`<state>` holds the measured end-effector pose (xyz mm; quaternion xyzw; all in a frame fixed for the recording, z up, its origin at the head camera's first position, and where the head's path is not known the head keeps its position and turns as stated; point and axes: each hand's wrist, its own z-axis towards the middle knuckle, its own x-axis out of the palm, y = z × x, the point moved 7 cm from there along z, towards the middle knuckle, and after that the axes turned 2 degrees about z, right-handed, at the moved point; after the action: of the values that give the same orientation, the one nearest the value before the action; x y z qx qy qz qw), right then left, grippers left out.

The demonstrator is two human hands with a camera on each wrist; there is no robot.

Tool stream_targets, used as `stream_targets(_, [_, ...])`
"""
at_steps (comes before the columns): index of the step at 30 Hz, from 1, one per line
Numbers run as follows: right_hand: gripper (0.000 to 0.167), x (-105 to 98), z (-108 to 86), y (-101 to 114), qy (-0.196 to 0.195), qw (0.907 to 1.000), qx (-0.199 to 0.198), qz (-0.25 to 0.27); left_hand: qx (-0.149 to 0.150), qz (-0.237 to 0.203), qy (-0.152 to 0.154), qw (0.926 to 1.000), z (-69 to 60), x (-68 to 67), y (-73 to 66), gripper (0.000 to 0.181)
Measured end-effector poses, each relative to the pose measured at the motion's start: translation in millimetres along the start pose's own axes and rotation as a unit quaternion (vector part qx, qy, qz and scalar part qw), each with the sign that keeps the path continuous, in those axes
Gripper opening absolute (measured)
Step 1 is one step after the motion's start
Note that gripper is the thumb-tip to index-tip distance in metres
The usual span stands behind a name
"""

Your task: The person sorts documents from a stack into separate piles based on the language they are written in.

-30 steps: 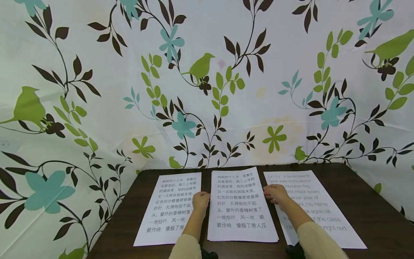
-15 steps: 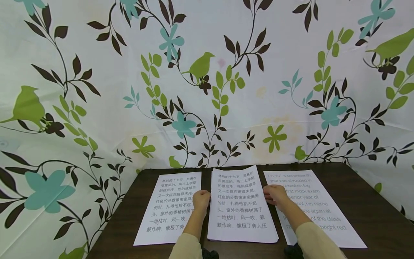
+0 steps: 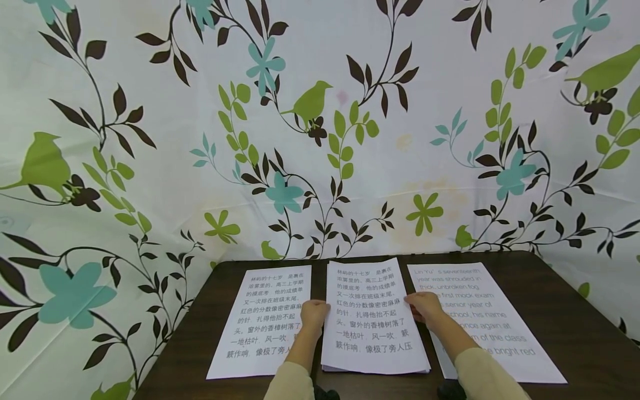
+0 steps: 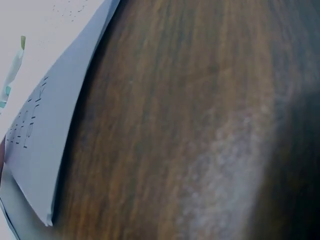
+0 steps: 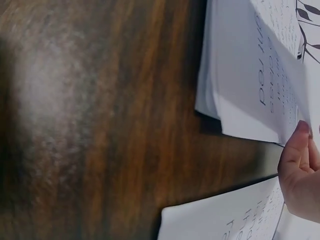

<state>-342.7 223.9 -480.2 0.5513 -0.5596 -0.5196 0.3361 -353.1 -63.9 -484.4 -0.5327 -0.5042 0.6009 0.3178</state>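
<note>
A stack of printed paper lies in the middle of the table. Its top sheet, with Chinese text, is raised a little and bowed; in both wrist views an English-printed page shows beneath it. My left hand pinches the sheet's left edge, and only a sliver of finger appears in the left wrist view. On the opposite edge, my right hand pinches the sheet between thumb and fingers, clearest in the right wrist view.
To the left lies a Chinese-printed page, partly behind my left forearm. An English-printed page lies to the right, under my right forearm. The dark wooden table ends at a patterned cloth behind.
Both hands have come slightly nearer to me and inward onto the middle stack's edges. The top sheet has lifted slightly off the pages below. The side pages have stayed put.
</note>
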Motion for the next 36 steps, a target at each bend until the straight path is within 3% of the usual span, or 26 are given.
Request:
stream_targets(5, [0.029,3.5,-1.7,0.3,0.010,0.9996,-0.008,-0.024,-0.004,0.011,0.014,0.9998,-3.6,3.1,-0.2,0.017])
stream_targets(20, [0.030,-2.5,-1.4,-3.8,-0.001,0.9974,-0.008,-0.072,0.000,0.029,-0.005,0.9996,-6.7,1.8,-1.1,0.013])
stream_targets(36, [0.029,-0.7,-8.1,2.0,-0.006,0.9991,0.004,-0.042,0.008,0.023,0.007,0.9997,-4.6,-5.6,-6.7,0.011])
